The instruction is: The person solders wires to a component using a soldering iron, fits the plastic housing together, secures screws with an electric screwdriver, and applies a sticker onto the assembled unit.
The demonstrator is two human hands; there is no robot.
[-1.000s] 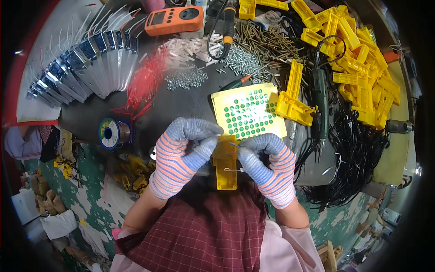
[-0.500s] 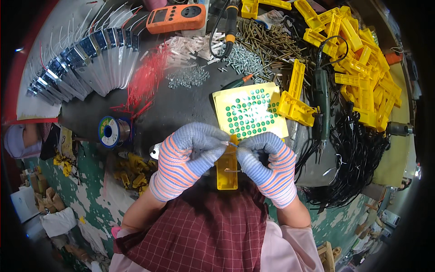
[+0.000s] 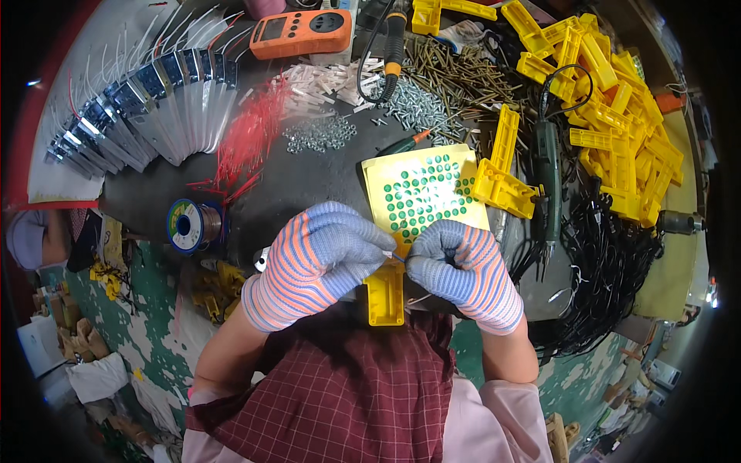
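Yellow plastic part [image 3: 385,293] pinched between both hands, close to the body, at the near edge of the counter [image 3: 309,181]. Left hand [image 3: 320,258] in a striped knit glove, fingers curled over the part's top end, grasping it. Right hand [image 3: 463,266] gloved the same way, fingertips meeting the left at the part's top, clenched on the same end. Part hanging upright below the fingers, open side facing up toward the camera.

Just beyond the hands, a yellow sheet [image 3: 424,189] with rows of green dots, lying flat. To its right, a yellow bracket [image 3: 502,181] and a dark power tool [image 3: 548,177]. Farther right, a heap of yellow parts [image 3: 617,108] over a tangle of black cables [image 3: 610,262]. At the far edge, an orange meter [image 3: 301,32], beside it a pile of screws [image 3: 448,73] and small nuts [image 3: 320,135]. Red wires [image 3: 251,135] spread near a fan of grey strips [image 3: 147,108] on the left. Solder spool [image 3: 189,225] near the left hand, well apart from the part. Checked red apron [image 3: 347,393] below the hands.
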